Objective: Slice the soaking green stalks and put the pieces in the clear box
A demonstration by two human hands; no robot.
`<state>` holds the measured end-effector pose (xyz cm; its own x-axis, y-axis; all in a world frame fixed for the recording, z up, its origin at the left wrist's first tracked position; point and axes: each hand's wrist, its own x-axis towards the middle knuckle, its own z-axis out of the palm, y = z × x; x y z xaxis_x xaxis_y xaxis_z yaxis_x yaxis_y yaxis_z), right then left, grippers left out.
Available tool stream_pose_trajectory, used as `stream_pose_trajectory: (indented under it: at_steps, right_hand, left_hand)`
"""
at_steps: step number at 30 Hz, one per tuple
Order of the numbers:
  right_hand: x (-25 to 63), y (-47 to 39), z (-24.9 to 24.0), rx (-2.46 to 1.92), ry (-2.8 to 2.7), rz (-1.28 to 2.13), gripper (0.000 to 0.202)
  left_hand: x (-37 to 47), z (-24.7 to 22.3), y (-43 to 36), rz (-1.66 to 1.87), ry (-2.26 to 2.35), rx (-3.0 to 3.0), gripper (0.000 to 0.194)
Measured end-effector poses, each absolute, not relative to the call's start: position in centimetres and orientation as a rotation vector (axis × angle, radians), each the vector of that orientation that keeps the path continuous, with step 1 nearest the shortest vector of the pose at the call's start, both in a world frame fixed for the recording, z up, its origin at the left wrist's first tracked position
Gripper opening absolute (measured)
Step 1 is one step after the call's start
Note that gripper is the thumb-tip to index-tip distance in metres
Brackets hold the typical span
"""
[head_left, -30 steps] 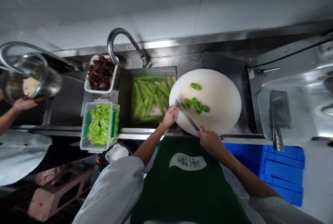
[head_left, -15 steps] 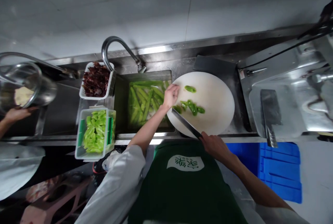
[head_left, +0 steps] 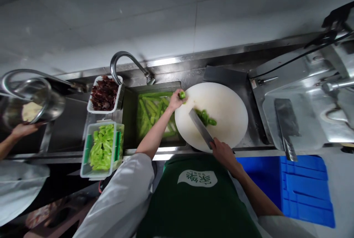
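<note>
While left hand [head_left: 176, 100] pinches pepper [head_left: 181, 95] by board [head_left: 228, 107] rim | right hand [head_left: 222, 152] grips knife [head_left: 201, 128] | slices [head_left: 205, 117] well inside rim

And here's the knife [head_left: 201, 128], broad grey blade slanting away leftward over the round white board [head_left: 231, 101], handle in the right hand [head_left: 223, 152]! Beside the blade, glossy green pieces [head_left: 204, 117] bunch together, slightly blurred. One green chunk [head_left: 181, 95] sits up in the left hand [head_left: 176, 100], above the board's left edge!
</note>
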<state>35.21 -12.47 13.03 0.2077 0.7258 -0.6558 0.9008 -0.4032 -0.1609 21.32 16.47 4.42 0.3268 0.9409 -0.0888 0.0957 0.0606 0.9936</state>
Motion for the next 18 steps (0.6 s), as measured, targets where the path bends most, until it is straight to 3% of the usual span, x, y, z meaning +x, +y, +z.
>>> stream_pose_trajectory:
  at_steps: [7,13,18]
  right_hand:
    - [34.9,-11.5,13.8,2.200,1.525,-0.964,0.030]
    - [34.1,-11.7,14.3,2.086,1.589,-0.927,0.033]
    - [33.9,-12.1,14.4,2.044,1.604,-0.931,0.034]
  left_hand:
    - [17.2,2.9,6.7,0.813,1.262,1.004,0.053]
    - [18.3,2.4,1.2,0.674,1.296,1.097,0.039]
    - [17.5,3.0,1.1,0.906,1.322,1.689,0.018]
